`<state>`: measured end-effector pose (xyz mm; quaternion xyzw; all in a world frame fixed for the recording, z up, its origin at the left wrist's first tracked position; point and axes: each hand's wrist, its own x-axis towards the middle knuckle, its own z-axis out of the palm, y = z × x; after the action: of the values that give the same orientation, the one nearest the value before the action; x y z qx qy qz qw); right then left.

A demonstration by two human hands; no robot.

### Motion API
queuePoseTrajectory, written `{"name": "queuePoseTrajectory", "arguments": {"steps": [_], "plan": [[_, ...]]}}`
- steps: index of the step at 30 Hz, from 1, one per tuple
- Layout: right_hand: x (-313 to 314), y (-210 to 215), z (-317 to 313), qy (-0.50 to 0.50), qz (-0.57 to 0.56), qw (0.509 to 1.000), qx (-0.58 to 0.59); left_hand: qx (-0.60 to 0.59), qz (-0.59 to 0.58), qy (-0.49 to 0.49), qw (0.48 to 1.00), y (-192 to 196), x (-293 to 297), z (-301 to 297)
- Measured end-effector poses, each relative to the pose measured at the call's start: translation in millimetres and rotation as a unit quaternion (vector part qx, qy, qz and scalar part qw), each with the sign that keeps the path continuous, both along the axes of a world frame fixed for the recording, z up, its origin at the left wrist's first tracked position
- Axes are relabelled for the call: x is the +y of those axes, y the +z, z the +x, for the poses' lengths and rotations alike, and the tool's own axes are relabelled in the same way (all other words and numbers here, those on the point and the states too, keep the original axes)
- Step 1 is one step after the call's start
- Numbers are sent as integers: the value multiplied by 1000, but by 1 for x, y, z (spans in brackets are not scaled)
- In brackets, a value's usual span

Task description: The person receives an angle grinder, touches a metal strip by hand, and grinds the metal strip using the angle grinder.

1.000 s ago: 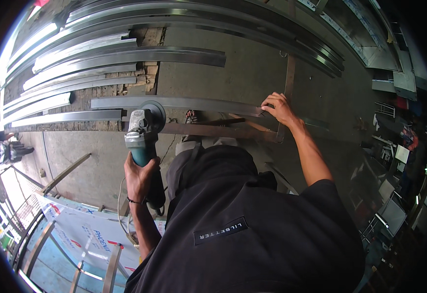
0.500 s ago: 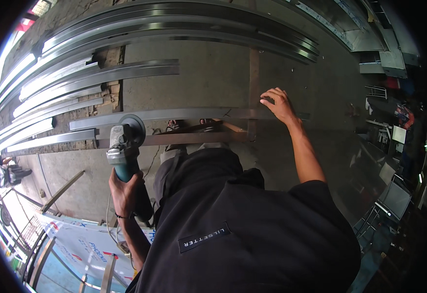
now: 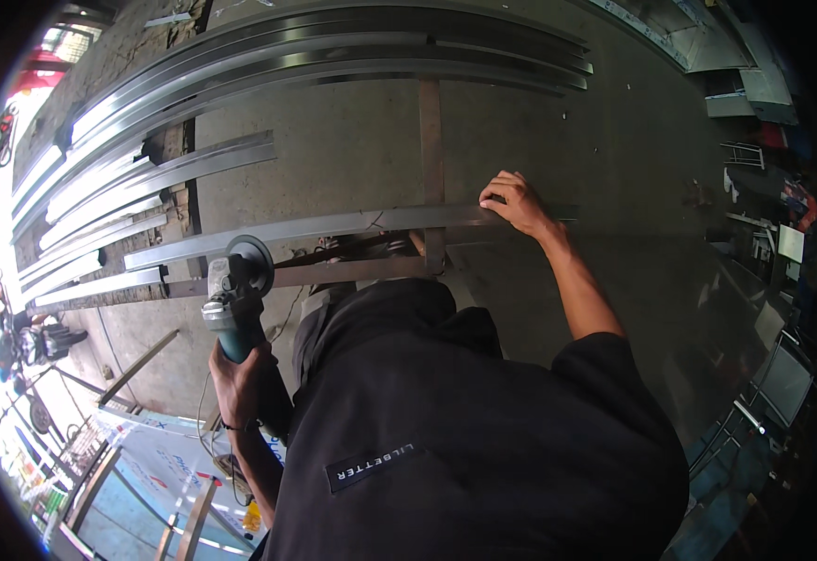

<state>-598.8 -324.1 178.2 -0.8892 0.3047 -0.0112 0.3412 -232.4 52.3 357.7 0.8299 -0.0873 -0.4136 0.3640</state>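
Note:
My left hand (image 3: 237, 385) is wrapped around the green body of an angle grinder (image 3: 231, 318). The grinder stands head-up, its dark round disc (image 3: 257, 262) close to the near edge of a long grey metal bar (image 3: 305, 225). A dark mark crosses that bar near its middle. Over the bar's right part is my right hand (image 3: 519, 206), fingers curled in and thumb against them, with nothing visible in them. Whether it touches the bar I cannot tell. Beneath the bar, a brown metal crosspiece (image 3: 433, 140) runs away from me.
Long shiny metal profiles (image 3: 352, 58) lie across the far side, with shorter ones (image 3: 193, 166) at left on rough boards. A cord hangs by the grinder. Film-covered sheet (image 3: 160, 453) is at lower left; a metal-framed chair (image 3: 782, 379) stands at right.
The view has shifted, so the bars appear farther left. My right hand has curled its fingers and sits farther right along the bar. My left hand still grips the grinder.

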Motion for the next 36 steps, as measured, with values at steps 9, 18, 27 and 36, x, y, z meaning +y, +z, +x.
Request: {"name": "queuePoseTrajectory", "arguments": {"steps": [9, 18, 27, 36], "plan": [[-5, -6, -21, 4, -37, 999, -36, -3, 9, -20, 1000, 4, -15, -21], [-11, -6, -31, -8, -48, 997, -62, -15, 26, -41, 999, 6, -27, -33], [-20, -4, -65, -30, -42, 998, -27, -19, 25, -32, 999, 5, -31, -38], [-15, 19, -100, -106, -128, 979, -117, -12, 13, -14, 1000, 2, -27, -41]]}}
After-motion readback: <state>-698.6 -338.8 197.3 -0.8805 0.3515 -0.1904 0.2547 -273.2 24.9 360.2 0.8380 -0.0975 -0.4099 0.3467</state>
